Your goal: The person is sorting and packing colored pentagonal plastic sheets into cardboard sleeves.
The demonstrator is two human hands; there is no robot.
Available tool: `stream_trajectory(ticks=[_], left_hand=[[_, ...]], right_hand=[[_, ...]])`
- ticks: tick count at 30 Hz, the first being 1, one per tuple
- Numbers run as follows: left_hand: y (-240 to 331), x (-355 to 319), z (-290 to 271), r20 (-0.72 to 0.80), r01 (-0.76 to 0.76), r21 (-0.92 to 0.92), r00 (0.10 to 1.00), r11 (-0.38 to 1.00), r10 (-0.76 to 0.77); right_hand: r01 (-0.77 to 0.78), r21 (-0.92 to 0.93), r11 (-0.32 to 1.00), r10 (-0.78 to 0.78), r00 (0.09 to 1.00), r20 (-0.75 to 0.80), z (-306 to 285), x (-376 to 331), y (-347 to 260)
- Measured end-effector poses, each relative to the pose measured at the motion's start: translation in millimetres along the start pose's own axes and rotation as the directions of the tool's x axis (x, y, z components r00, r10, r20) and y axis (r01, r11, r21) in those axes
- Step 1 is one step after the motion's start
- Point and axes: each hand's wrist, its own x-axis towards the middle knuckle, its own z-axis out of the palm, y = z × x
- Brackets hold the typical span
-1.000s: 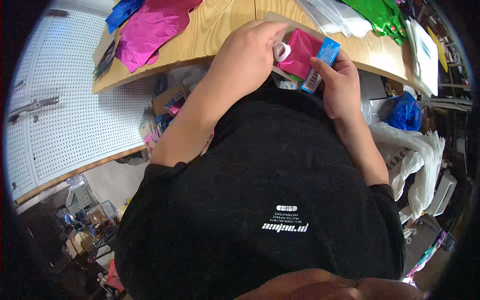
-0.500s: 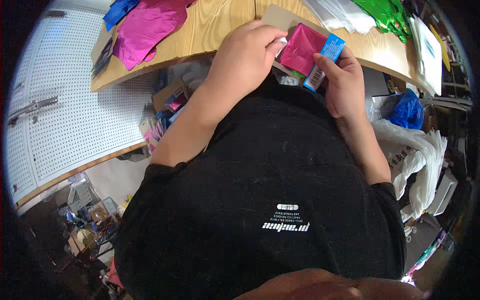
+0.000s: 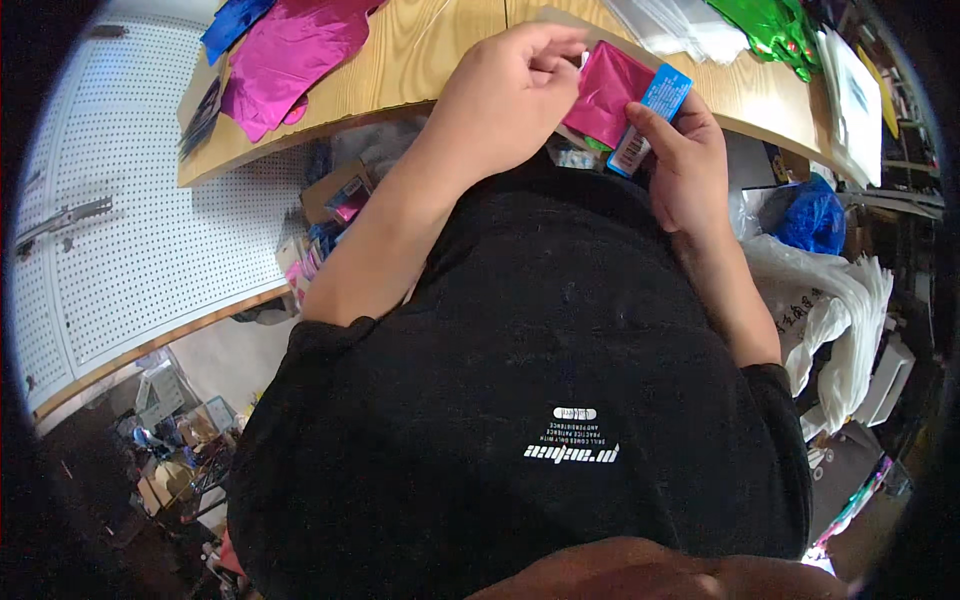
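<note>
My right hand [image 3: 690,165] pinches a blue printed card [image 3: 660,98] with a barcode, thumb on its face. Against the card lies a folded pink foil piece [image 3: 612,95], shiny and flat like a folded foil balloon. A brown cardboard piece [image 3: 555,17] shows behind it. My left hand [image 3: 520,90] is closed at the foil's left edge, fingers bent. A small white bit [image 3: 584,60] shows at its fingertips; its kind is too small to tell.
On the wooden table [image 3: 440,50] lie a large pink foil sheet [image 3: 290,60], clear plastic bags [image 3: 680,30] and green foil [image 3: 770,30]. A white pegboard [image 3: 180,220] stands left. White plastic bags [image 3: 830,320] and a blue bundle [image 3: 812,218] are at right.
My left hand has moved slightly up and right, over the foil's left edge, with the white bit at its fingertips. My right hand holds the card almost in the same place.
</note>
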Motion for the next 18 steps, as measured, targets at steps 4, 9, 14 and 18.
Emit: stream_trajectory(ticks=[4,9,14,18], left_hand=[[3,-2,8,0.006,-0.043,0.032,0.999,0.999,0.043],[6,2,6,0.111,0.133,-0.372,0.989,0.919,-0.098],[9,-4,7,-0.037,-0.099,0.242,0.993,0.965,0.111],[9,-7,11,-0.078,-0.116,0.263,0.987,0.958,0.141]], right_hand=[[-0.011,0.021,1.0,0.011,1.0,0.0,2,-1,-1],[0.006,0.102,0.995,-0.006,1.0,0.008,3,-1,-1],[0.013,0.037,0.999,-0.012,1.0,-0.015,4,-1,2],[-0.012,0.042,0.999,0.013,1.0,-0.017,5,-1,1]])
